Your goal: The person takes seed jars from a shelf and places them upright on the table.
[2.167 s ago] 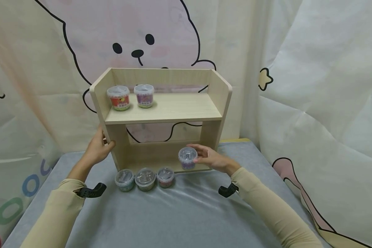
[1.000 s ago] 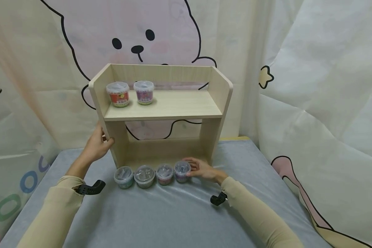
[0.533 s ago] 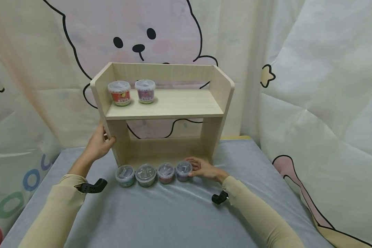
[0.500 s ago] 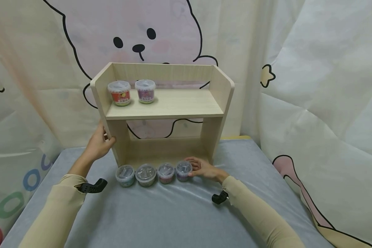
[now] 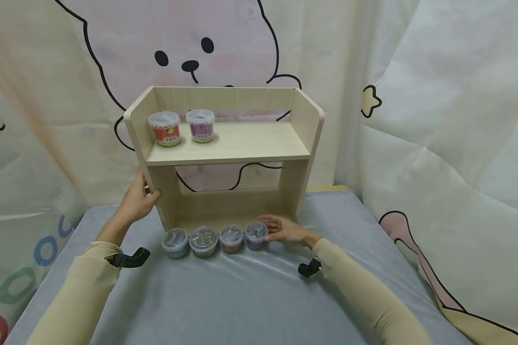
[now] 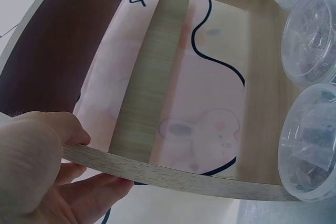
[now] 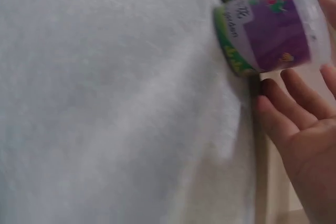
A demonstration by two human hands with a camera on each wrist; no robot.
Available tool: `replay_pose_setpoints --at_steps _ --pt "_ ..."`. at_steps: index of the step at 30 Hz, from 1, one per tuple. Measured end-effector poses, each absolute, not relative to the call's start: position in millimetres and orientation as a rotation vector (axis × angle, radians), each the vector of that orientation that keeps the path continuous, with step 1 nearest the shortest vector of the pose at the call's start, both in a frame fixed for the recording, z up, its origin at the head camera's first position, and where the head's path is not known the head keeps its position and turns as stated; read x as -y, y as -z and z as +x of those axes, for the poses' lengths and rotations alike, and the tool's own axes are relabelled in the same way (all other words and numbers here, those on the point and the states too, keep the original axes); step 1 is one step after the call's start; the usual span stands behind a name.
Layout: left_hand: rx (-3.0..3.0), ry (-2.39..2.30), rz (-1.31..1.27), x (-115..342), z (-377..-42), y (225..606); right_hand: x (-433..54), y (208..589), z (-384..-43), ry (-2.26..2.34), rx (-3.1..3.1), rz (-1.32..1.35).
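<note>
My left hand (image 5: 138, 199) grips the left side panel of a pale wooden two-tier shelf (image 5: 259, 141); the left wrist view shows thumb and fingers on both faces of the panel's edge. My right hand (image 5: 287, 231) is right beside a small clear-lidded tub (image 5: 256, 235) at the right end of a front row. In the right wrist view this tub (image 7: 278, 30) has a purple label, and the fingers are spread loosely near it. Left of it stand a reddish tub (image 5: 231, 238), a tub with a wider lid (image 5: 204, 241) and a bluish tub (image 5: 175, 242).
On the upper board stand a red-labelled tub (image 5: 166, 129) and a purple-labelled tub (image 5: 201, 126). The shelf rests on a blue-grey cloth-covered table (image 5: 224, 302). Behind and beside it hang cartoon-printed curtains (image 5: 440, 124).
The purple tub came down from in front of the lower tier to the row's right end, with my right hand. Since then the right hand has loosened slightly. The left hand stays on the panel.
</note>
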State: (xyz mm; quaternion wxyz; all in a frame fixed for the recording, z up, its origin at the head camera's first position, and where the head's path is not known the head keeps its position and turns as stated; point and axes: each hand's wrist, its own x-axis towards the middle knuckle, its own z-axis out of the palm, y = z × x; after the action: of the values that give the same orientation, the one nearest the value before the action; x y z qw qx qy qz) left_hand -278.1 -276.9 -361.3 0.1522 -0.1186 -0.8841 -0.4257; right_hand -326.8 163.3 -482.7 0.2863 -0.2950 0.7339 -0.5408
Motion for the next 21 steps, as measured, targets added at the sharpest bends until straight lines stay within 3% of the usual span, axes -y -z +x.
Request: replay_pose_setpoints --at_steps 12,21 --pt "2.527 1.203 -0.369 274 -274 361 -173 431 -316 1.229 -2.303 -0.905" --pt "2.525 1.204 -0.367 276 -273 362 -150 358 -301 1.191 -2.332 -1.097"
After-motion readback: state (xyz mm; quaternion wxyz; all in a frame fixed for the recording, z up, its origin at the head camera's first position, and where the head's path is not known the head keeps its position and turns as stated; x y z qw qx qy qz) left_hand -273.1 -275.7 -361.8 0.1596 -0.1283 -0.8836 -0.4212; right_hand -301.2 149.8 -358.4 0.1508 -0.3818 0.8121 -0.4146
